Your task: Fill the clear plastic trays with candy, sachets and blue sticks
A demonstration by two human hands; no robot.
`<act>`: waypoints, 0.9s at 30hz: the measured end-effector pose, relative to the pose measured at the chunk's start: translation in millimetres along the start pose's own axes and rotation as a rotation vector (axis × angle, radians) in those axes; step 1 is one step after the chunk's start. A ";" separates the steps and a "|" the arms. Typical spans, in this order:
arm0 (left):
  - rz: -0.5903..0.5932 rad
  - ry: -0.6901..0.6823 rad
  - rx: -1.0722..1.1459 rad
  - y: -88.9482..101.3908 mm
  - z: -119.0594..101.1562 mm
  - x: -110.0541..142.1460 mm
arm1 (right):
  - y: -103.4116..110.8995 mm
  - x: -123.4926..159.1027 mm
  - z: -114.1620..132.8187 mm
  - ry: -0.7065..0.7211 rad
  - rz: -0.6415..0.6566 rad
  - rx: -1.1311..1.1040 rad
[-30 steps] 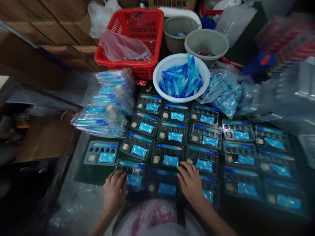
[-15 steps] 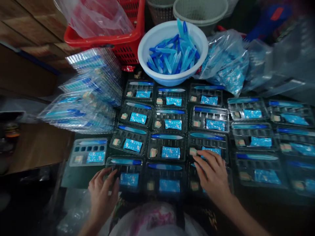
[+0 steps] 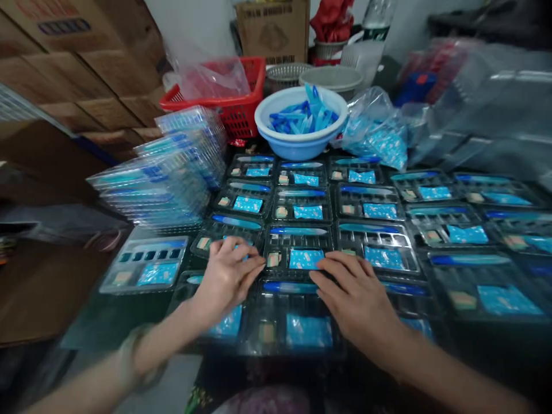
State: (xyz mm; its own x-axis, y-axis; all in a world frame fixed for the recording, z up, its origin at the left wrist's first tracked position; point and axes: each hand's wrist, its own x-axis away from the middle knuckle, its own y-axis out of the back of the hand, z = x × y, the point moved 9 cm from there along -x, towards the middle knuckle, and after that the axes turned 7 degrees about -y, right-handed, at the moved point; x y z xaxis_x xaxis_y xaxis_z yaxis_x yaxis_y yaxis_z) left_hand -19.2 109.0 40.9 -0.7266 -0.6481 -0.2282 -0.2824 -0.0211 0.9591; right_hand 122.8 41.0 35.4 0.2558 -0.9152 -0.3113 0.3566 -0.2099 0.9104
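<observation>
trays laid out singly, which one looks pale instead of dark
The leftmost tray, in front of the stack: it alone has a whitish body.

A pale, greyish wall [image 3: 198, 29] closes off the back, with a printed cardboard box [image 3: 273, 29] standing before it, while brown cartons [image 3: 99, 72] are stacked high along the left side, blue lettering showing on an upper one. The dark green surface [image 3: 80, 328] fills the middle, and a pale grey patch of floor [image 3: 183, 374] shows below its near left edge. The light is dim and cool, leaving the lower corners in deep shadow.
</observation>
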 end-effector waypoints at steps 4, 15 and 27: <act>0.117 -0.141 -0.010 -20.0 -5.3 -14.1 | -16.9 -5.7 10.8 0.000 -0.022 0.085; 0.183 -0.362 -0.127 -28.6 -27.4 -17.2 | -45.6 -23.8 37.5 0.026 0.084 0.234; 0.259 -0.413 -0.159 -25.3 -39.5 -8.1 | -40.7 -21.2 31.4 -0.021 0.007 0.140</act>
State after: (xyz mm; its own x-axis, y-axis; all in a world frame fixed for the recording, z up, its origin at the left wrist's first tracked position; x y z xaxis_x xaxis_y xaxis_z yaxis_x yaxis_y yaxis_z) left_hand 18.6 84.8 25.1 -0.9560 -0.2933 0.0035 0.0149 -0.0366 0.9992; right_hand 74.7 58.1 13.5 0.2382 -0.9237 -0.3001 0.2257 -0.2479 0.9421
